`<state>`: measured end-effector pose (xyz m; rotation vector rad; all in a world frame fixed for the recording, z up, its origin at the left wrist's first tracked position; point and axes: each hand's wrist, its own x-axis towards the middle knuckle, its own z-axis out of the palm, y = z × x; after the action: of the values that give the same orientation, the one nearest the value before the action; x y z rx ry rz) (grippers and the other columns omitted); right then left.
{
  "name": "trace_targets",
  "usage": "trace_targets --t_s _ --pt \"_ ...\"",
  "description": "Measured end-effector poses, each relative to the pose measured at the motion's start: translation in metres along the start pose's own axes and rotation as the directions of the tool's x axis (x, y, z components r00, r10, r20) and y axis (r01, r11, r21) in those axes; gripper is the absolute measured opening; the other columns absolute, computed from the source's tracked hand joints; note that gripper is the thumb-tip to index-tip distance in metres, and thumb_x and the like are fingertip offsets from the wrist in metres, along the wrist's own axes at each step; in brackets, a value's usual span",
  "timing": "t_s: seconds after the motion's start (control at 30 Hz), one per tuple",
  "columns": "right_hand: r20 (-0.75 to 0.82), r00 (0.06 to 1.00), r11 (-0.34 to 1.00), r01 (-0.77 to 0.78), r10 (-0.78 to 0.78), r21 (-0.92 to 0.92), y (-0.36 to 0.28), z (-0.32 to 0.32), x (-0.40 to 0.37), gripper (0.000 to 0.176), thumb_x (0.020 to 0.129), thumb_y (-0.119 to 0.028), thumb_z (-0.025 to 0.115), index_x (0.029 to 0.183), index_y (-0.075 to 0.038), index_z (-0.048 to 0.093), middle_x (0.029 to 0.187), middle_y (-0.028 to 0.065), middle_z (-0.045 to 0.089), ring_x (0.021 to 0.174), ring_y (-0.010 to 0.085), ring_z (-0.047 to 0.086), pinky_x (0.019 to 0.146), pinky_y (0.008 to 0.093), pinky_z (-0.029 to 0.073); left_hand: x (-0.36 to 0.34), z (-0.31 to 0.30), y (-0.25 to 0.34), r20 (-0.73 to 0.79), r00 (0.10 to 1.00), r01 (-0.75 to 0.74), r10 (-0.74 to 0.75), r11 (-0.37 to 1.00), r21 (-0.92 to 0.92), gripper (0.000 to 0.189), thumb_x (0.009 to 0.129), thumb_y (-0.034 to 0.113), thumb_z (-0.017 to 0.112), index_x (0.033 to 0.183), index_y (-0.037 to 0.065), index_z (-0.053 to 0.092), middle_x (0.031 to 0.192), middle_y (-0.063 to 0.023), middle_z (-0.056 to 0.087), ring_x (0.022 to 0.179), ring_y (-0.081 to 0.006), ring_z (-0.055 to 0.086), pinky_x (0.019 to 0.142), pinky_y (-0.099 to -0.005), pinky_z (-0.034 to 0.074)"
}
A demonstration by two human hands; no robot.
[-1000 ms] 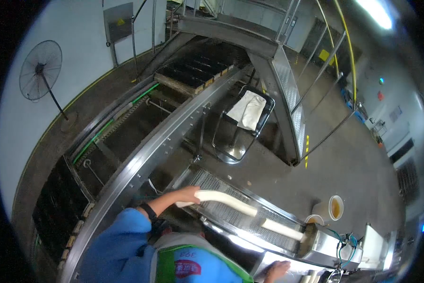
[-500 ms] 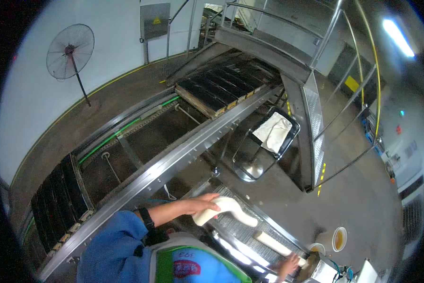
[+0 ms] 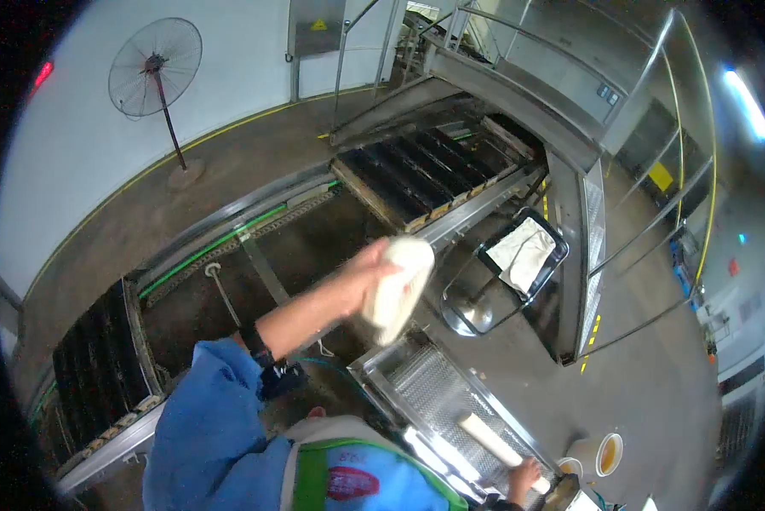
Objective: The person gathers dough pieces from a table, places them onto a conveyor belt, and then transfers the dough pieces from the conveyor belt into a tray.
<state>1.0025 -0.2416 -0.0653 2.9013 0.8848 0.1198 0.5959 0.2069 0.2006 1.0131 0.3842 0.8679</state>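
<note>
My left hand point(image 3: 367, 277) is raised over the edge of the rail conveyor, its fingers wrapped round a pale length of dough point(image 3: 402, 285) that looks folded and is slightly blurred. Lower right, a second dough roll point(image 3: 489, 436) lies along the metal mesh belt point(image 3: 421, 379). My right hand point(image 3: 525, 477) is closed over the near end of that roll; some of its fingers are hidden.
Black baking pans point(image 3: 425, 175) sit on the rail conveyor, with more pans point(image 3: 101, 358) at left. A chair point(image 3: 518, 255) with a white cloth stands beyond the belt. Buckets point(image 3: 605, 454) stand at lower right. Metal steps point(image 3: 570, 255) rise behind, and a fan point(image 3: 155, 64) stands by the wall.
My left hand has lifted its dough up and away from the mesh belt toward the pans, and the dough now hangs folded instead of stretched out. My right hand has closed over the other roll.
</note>
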Motion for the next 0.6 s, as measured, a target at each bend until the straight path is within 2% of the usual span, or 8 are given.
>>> trace_targets --t_s 0.03,0.17,0.3,0.37,0.4,0.47,0.53,0.6 --pt "0.067 0.998 1.000 -0.006 0.006 0.000 0.001 0.004 0.004 0.062 0.061 -0.019 0.061 0.118 -0.002 0.040 0.109 0.0179 0.046 0.102 0.0316 0.043 0.089 0.0437 0.031 0.011 -0.006 0.017 -0.072 0.996 -0.059 0.057 0.998 -0.020 0.042 0.071 0.008 0.057 0.111 0.006 0.040 0.093 -0.0094 0.054 0.077 -0.0183 0.058 0.066 -0.0331 0.050" --pt "0.026 0.999 0.999 0.037 -0.037 -0.010 -0.031 -0.020 -0.006 0.056 0.062 -0.020 0.060 0.113 -0.004 0.044 0.105 0.0171 0.047 0.101 0.0319 0.044 0.086 0.0436 0.033 0.030 -0.022 0.080 -0.134 0.926 -0.338 0.353 0.933 0.121 0.037 0.074 0.010 0.056 0.107 0.007 0.038 0.095 -0.0080 0.051 0.079 -0.0158 0.056 0.066 -0.0287 0.049" --pt "0.002 0.998 0.998 0.068 -0.068 -0.014 -0.044 0.002 0.002 0.042 0.062 -0.017 0.059 0.101 -0.005 0.048 0.099 0.0156 0.048 0.097 0.0326 0.045 0.082 0.0440 0.035 0.071 -0.056 0.083 -0.133 0.884 -0.405 0.447 0.877 0.258 0.046 0.075 0.012 0.054 0.115 0.006 0.031 0.102 -0.0100 0.049 0.083 -0.0193 0.056 0.073 -0.0319 0.046" --pt "-0.038 0.996 0.996 0.085 -0.086 -0.019 -0.054 -0.008 -0.001 0.035 0.064 -0.013 0.058 0.096 -0.005 0.048 0.098 0.0162 0.047 0.095 0.0332 0.045 0.081 0.0440 0.035 0.103 -0.083 0.061 -0.225 0.871 -0.388 0.438 0.892 0.233 0.049 0.076 0.017 0.056 0.116 0.006 0.029 0.104 -0.0093 0.046 0.094 -0.0193 0.049 0.081 -0.0337 0.041" --pt "0.059 0.995 0.997 0.076 -0.076 0.005 -0.066 -0.026 -0.002 0.035 0.063 -0.013 0.058 0.095 -0.006 0.047 0.097 0.0159 0.047 0.096 0.0330 0.045 0.081 0.0442 0.035 0.124 -0.102 0.040 -0.278 0.850 -0.397 0.448 0.890 0.223 0.052 0.077 0.022 0.058 0.116 0.006 0.028 0.106 -0.0088 0.044 0.101 -0.0185 0.045 0.085 -0.0345 0.038" --pt "0.154 0.986 0.998 0.056 -0.060 0.026 -0.076 -0.034 -0.007 0.034 0.063 -0.013 0.058 0.095 -0.007 0.047 0.097 0.0156 0.047 0.096 0.0328 0.045 0.081 0.0443 0.035 0.151 -0.143 -0.001 -0.432 0.894 -0.161 0.123 0.986 -0.053 0.063 0.078 0.029 0.055 0.126 0.009 0.019 0.115 -0.0082 0.038 0.110 -0.0183 0.036 0.092 -0.0375 0.029" --pt "0.059 0.989 0.990 0.135 -0.137 0.045 -0.079 -0.028 -0.010 0.036 0.061 -0.013 0.058 0.094 -0.008 0.047 0.096 0.0146 0.047 0.096 0.0326 0.045 0.081 0.0452 0.035 0.158 -0.182 -0.058 -0.566 0.824 0.088 0.009 0.986 0.144 0.073 0.079 0.033 0.052 0.132 0.013 0.007 0.117 -0.0077 0.035 0.108 -0.0185 0.037 0.091 -0.0388 0.030" --pt "0.092 0.984 0.987 0.149 -0.155 0.063 -0.087 -0.041 -0.012 0.039 0.059 -0.013 0.060 0.095 -0.008 0.046 0.097 0.0139 0.047 0.096 0.0318 0.045 0.082 0.0456 0.034 0.130 -0.170 -0.062 -0.538 0.825 0.287 -0.175 0.949 0.131 0.078 0.080 0.031 0.050 0.134 0.016 -0.005 0.125 -0.0091 0.029 0.112 -0.0204 0.035 0.092 -0.0393 0.029"
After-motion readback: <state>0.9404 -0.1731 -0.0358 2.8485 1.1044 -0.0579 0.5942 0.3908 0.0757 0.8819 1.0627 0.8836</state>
